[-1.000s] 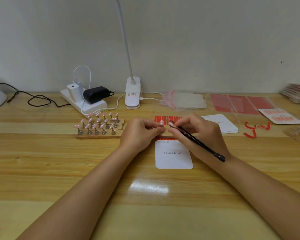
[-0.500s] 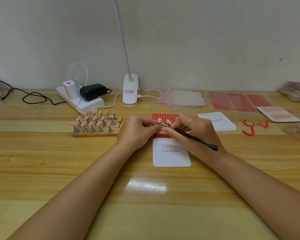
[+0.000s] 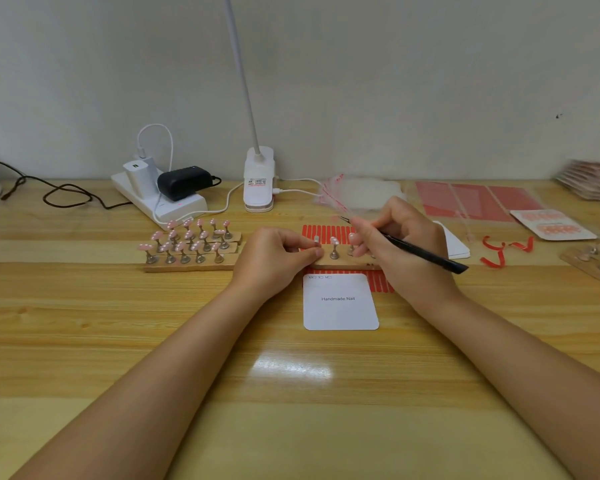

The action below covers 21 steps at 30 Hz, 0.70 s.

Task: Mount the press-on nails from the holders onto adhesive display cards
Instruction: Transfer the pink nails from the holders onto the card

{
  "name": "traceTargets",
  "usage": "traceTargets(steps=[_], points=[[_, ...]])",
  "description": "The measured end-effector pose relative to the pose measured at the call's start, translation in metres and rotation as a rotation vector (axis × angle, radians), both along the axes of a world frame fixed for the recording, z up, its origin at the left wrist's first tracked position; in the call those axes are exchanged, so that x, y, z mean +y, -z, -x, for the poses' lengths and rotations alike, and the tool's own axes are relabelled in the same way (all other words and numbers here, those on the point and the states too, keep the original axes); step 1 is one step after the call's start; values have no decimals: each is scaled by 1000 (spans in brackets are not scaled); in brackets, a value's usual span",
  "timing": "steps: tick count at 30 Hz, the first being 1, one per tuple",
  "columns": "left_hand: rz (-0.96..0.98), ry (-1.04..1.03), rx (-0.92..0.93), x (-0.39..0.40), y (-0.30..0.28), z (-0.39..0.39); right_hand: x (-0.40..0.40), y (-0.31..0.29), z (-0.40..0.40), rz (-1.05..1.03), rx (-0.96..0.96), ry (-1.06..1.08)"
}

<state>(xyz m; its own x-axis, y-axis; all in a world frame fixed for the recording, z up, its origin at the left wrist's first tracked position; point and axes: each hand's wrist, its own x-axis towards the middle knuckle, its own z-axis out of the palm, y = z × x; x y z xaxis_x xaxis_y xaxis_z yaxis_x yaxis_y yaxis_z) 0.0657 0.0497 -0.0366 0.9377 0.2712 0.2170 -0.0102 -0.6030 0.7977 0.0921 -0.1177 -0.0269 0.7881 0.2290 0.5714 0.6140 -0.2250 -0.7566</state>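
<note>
L hand (image 3: pixel 274 259) pinches wooden holder strip (image 3: pixel 343 263) at its end; R hand (image 3: pixel 399 251) grips black tweezers (image 3: pixel 420 252), tips raised, above white card (image 3: pixel 340 303).

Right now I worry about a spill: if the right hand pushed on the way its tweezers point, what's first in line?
Probably the clear plastic bag beyond the tweezers tip; depth is unclear.
</note>
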Motion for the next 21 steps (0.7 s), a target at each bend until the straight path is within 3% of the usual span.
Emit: traceTargets(steps=[9,13,18,21], points=[[27,80,52,2,-7,7,-8,-12,17,24,-82,-91],[72,106,-24,7,-11,20,-16,-3,26,99,-92,-110],[-197,274,-67,16,-11,44,-23,10,31,236,-199,-107],[-290,334,-36,18,-3,52,-23,14,26,369,-401,-124]])
